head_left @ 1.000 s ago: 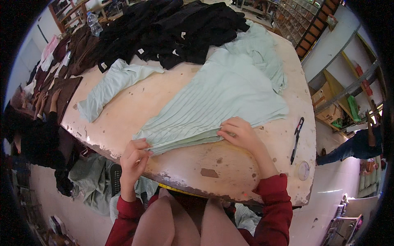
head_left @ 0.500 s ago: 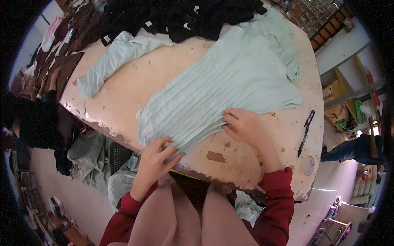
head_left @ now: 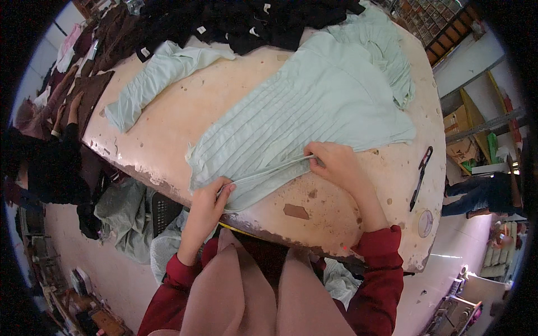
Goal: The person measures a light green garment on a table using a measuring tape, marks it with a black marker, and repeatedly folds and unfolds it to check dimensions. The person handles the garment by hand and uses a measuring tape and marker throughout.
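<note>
Bench (head_left: pixel 185 117): biggest thing, pale worn top, chipped dark near edge. Black garments (head_left: pixel 235 25) heaped across its far side. Pleated pale green garment (head_left: pixel 302 106) next: spread flat on the bench, centre to right, running diagonally from far right down to the near edge, pleats at the lower left, far end bunched up. Co-worker (head_left: pixel 47 162) in a black top at the left, 1 hand on brown cloth (head_left: pixel 89 98) at the bench's left edge. Smaller pale green cloth (head_left: pixel 159 78) lies crumpled left of the pleated one, well apart from it.

Right hand (head_left: pixel 334 162): fingers together, clamped on a fold at the garment's near edge, toward its middle. Left hand (head_left: pixel 210 201): thumb and fingers pinched on the same fold at the lower left, close to the bench edge. Fold pulled into a straight ridge between the 2 hands.

Black pen-like tool (head_left: pixel 421 179) lies on the right, apart from the garment. Clear round roll (head_left: pixel 426 223), maybe tape, just beyond its lower end. White tags (head_left: pixel 146 52) on the black garments, smallest.
</note>
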A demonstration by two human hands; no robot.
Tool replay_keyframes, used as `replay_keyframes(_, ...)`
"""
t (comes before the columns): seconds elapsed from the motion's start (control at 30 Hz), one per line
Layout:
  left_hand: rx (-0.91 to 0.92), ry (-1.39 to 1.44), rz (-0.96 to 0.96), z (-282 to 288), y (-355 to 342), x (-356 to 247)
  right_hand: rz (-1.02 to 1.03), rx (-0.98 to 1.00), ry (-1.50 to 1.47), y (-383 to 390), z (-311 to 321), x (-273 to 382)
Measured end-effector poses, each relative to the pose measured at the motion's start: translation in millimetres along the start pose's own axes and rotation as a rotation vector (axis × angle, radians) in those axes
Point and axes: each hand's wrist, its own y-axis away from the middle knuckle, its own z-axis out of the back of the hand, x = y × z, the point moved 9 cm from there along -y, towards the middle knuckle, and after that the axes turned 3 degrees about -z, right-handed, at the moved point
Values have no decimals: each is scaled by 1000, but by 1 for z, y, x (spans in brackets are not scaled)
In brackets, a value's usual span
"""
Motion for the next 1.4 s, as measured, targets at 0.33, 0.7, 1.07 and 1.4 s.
replay_keyframes(0.33, 131, -40, -364, 19, -4, 24, 111, -75, 27, 15, -1, -18)
replay_keyframes(0.7, -249, 152, -283, 80, -16, 80, -240, -228, 320, 96, 71, -140)
replay_keyframes(1.07, -1054, 44, -476, 183, 14, 34, -245, -635, -155, 156, 205, -19)
replay_keyframes(1.4, -241, 164, -361, 182, -54, -2, -675, -953, -567, 184, 266, -9)
